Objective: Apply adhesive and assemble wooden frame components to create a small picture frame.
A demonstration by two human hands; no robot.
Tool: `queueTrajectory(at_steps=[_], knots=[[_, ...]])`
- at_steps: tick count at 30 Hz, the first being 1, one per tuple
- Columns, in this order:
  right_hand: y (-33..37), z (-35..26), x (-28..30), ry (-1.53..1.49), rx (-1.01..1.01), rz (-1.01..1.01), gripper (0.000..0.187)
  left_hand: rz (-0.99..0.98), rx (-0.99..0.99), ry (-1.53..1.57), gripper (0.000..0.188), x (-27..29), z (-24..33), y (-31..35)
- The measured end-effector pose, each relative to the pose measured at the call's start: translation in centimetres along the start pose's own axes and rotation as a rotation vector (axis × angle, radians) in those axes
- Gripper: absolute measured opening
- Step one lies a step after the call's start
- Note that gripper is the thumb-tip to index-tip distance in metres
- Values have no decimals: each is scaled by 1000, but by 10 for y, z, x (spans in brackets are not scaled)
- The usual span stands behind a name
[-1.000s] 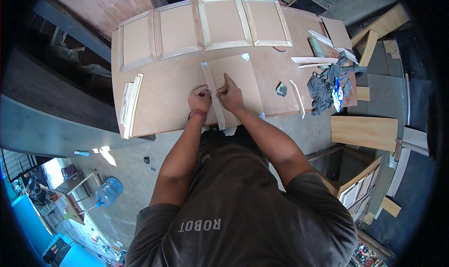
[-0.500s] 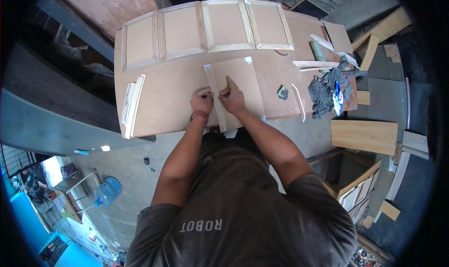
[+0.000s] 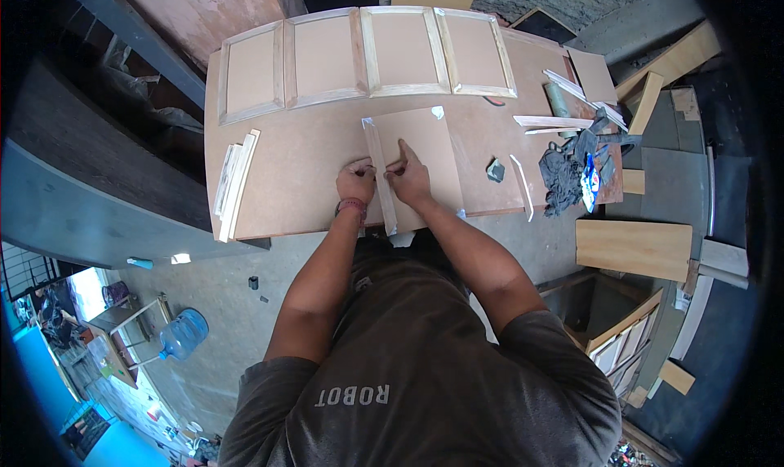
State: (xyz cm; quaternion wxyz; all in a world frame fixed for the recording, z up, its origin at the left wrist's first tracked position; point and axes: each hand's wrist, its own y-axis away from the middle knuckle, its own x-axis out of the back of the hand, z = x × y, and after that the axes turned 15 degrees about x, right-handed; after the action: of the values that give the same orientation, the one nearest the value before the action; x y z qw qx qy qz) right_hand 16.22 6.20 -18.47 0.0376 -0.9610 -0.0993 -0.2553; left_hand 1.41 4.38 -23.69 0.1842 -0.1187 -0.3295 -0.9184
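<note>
A narrow wooden strip (image 3: 376, 144), mitred at its top end, lies along the left edge of a thin brown board (image 3: 429, 144) with white patches at its corners. My left hand (image 3: 356, 180), fingers curled in a pinch, grips the strip's left side near its middle. Across from it, my right hand (image 3: 409, 178) pinches at the strip's right side, thumb toward the strip. Its index finger reaches up over the board. The fingertips of both hands are partly hidden.
Framed panels (image 3: 325, 58) stand in a row along the back of the worktable (image 3: 306, 140). Loose strips (image 3: 238, 185) lie at left. Toward the right are a dark small block (image 3: 495, 169), a thin white strip (image 3: 522, 187), a dark crumpled cloth (image 3: 562, 177) and a green roll (image 3: 557, 99).
The whole view has shifted slightly, so the table appears a little lower. Both hands keep about the same place on the strip and board.
</note>
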Motion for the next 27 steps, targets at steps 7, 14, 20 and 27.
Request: queueTrajectory(at_steps=[7,14,20,27], knots=[[0,4,0,-10,8,7,90,38,-5,-12,24,0,6,4],[0,3,-2,-50,3,1,90,2,16,34,22,-2,-8,-4],[3,6,-3,-51,21,27,89,1,23,56,24,-1,-2,13],[5,8,-1,-47,71,-27,86,68,-99,-86,23,5,6,34]])
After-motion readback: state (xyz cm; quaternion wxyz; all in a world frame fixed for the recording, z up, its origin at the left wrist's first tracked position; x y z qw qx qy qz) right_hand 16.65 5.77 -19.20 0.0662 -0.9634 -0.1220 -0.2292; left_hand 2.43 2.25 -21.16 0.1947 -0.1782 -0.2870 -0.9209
